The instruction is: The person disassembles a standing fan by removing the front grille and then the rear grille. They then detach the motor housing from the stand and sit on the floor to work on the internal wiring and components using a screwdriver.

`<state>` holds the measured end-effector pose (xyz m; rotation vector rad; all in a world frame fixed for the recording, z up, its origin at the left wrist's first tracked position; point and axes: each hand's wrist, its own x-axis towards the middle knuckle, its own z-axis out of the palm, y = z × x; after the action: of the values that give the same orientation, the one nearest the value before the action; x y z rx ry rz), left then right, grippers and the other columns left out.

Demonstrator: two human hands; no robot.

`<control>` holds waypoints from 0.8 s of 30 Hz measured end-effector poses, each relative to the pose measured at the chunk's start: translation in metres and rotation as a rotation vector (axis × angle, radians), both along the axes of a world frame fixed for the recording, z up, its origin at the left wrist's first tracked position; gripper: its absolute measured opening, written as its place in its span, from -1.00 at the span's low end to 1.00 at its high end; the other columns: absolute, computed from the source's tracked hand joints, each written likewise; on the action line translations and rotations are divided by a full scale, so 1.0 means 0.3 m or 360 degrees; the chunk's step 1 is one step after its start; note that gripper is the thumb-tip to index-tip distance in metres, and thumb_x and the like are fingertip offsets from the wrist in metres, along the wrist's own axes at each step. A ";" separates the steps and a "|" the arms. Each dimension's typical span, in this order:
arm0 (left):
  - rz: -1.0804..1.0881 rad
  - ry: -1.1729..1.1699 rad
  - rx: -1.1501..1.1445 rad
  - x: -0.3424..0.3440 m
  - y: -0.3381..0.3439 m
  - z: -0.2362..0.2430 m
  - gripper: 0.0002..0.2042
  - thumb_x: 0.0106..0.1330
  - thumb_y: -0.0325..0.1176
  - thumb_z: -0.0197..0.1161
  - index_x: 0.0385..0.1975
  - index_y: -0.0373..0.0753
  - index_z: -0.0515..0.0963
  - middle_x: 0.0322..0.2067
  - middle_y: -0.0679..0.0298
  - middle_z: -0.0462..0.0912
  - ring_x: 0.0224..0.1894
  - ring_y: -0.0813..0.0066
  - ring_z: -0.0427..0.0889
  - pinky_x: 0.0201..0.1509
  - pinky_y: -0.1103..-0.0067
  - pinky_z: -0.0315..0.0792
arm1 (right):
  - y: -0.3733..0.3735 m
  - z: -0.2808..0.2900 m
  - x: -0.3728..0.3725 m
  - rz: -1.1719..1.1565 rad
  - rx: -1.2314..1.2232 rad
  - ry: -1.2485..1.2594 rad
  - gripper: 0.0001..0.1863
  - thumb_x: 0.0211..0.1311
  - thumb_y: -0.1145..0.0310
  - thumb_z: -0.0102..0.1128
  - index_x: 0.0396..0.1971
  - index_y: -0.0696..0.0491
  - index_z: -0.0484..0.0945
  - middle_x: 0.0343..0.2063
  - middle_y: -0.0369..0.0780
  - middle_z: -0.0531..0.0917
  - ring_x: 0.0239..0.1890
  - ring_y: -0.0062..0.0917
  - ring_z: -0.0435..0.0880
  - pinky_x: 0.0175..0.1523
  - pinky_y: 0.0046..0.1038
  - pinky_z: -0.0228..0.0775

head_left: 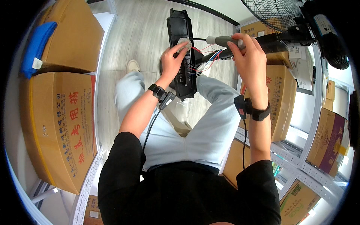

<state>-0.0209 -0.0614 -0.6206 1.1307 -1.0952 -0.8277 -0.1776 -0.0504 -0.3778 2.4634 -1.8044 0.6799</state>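
Observation:
In front of me stands a long black fan control housing [185, 84], opened up, with its inner parts showing. My left hand [174, 62] reaches to it and grips a round grey motor-like part [184, 42] with thumb and fingertips. My right hand [250, 56] is closed around the grey handle of a screwdriver [225, 40]. The screwdriver's dark shaft points left, its end at the housing beside the round part; whether it touches a screw cannot be made out. Red, blue and white wires [213, 58] run loose from the housing toward the black fan pole [268, 43].
A wire fan guard [268, 13] and dark motor head [332, 43] are at the upper right. Cardboard boxes [62, 123] fill shelves on the left, with more boxes [281, 99] on the right. A blue cloth-like bundle [39, 47] lies against one box. Cables hang from both wristbands.

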 end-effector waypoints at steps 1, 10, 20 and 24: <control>0.0002 -0.0008 0.0000 0.000 0.003 0.005 -0.75 0.30 -0.38 0.36 -0.03 -0.05 0.73 -0.32 0.11 0.72 -0.29 0.25 0.70 -0.18 0.47 0.53 | -0.008 0.003 0.003 -0.0053 0.0019 0.0025 -0.74 0.25 0.24 0.39 -0.12 0.00 0.63 -0.37 -0.08 0.65 -0.42 -0.22 0.69 -0.31 -0.29 0.54; -0.0005 0.0013 0.0028 0.007 0.002 0.002 -0.75 0.29 -0.38 0.36 -0.03 -0.05 0.73 -0.31 0.11 0.71 -0.27 0.25 0.69 -0.17 0.46 0.52 | -0.007 -0.031 0.003 0.0202 -0.0022 -0.0188 -0.65 0.28 0.10 0.37 -0.10 0.03 0.62 -0.39 -0.12 0.66 -0.43 -0.23 0.70 -0.34 -0.29 0.53; 0.0024 -0.0068 -0.0016 0.008 0.009 0.022 -0.75 0.28 -0.38 0.38 -0.05 -0.04 0.74 -0.32 0.12 0.71 -0.28 0.23 0.68 -0.17 0.45 0.52 | 0.001 0.003 -0.002 0.0098 0.0020 -0.0107 -0.63 0.26 0.11 0.39 -0.12 0.08 0.60 -0.40 -0.09 0.69 -0.41 -0.16 0.71 -0.33 -0.28 0.55; -0.0037 -0.0044 0.0091 -0.001 0.013 0.028 -0.77 0.28 -0.39 0.38 -0.07 -0.06 0.75 -0.30 0.11 0.72 -0.26 0.22 0.69 -0.15 0.45 0.52 | 0.018 0.013 0.009 0.0023 0.0090 0.0059 -0.59 0.29 0.09 0.37 -0.10 0.11 0.59 -0.36 -0.02 0.71 -0.40 -0.17 0.73 -0.30 -0.29 0.56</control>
<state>-0.0212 -0.0573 -0.6122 1.1820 -1.1152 -0.8683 -0.1749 -0.0451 -0.3740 2.5092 -1.8191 0.5884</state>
